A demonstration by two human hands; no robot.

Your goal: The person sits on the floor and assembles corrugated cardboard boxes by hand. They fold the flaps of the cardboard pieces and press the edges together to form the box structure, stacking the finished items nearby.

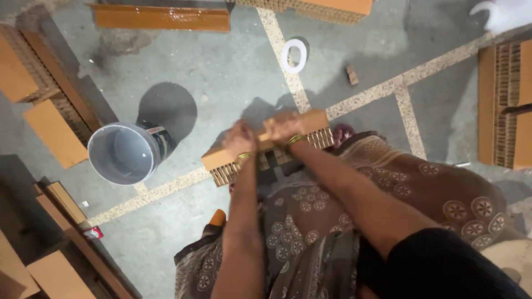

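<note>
Both hands' grip closed on brown honeycomb cardboard block point(266, 145); grey bucket point(123, 153) left.

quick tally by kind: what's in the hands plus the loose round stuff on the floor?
Honeycomb cardboard block, held by left hand and right hand: 1
Grey bucket: 1
White ring: 1
Total: 3

One head-worn camera looks steeply down from above, close over the person's forearms, with the concrete floor point(233, 66) farther below.
</note>
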